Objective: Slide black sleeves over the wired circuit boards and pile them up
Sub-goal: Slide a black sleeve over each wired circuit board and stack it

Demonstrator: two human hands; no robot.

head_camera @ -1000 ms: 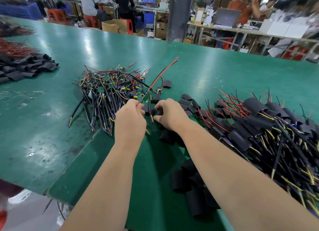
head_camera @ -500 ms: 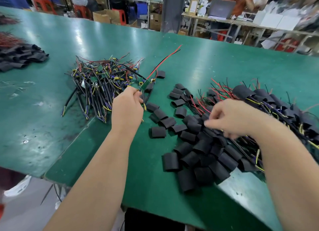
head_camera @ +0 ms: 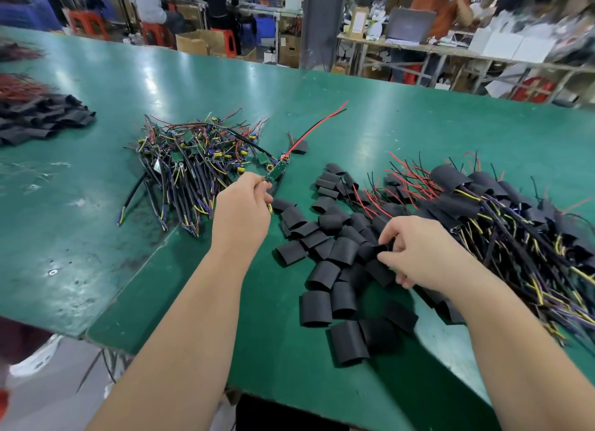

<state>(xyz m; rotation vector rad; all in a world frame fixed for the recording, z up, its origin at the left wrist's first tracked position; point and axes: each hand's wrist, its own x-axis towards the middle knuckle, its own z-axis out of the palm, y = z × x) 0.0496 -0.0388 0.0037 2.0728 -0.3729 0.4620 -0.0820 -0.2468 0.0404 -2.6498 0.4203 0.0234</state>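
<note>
Black flattened tubular sleeves (head_camera: 322, 274) are strewn loose over the green-topped desk (head_camera: 418, 124), close to its near edge and right of the middle. One single black sleeve (head_camera: 373, 249) in this scatter is pinched between the curled thumb and fingertips of the right hand (head_camera: 418, 253), which is lowered onto the heap. A small green circuit board (head_camera: 276, 172) with a long red-and-black wire pair (head_camera: 317, 126) is gripped at its lower end by the clenched fingers of the left hand (head_camera: 241, 214). The board is held tilted above the desk, between the loose sleeves and a tangled pile of unsleeved wired boards (head_camera: 193, 163), and its wire pair is pointed toward the far edge. The tangled pile, with black, yellow, blue and red leads, is laid left of the middle. A heap of boards already covered in black sleeves (head_camera: 499, 211), with red and yellow wires sticking out, is stacked toward the right edge, touching the loose sleeves. Another dark mound of black sleeves (head_camera: 42, 118) is seen near the left edge. Beyond the far edge, red plastic stools (head_camera: 87, 23) and cardboard boxes (head_camera: 196, 42) are set on the floor.
</note>
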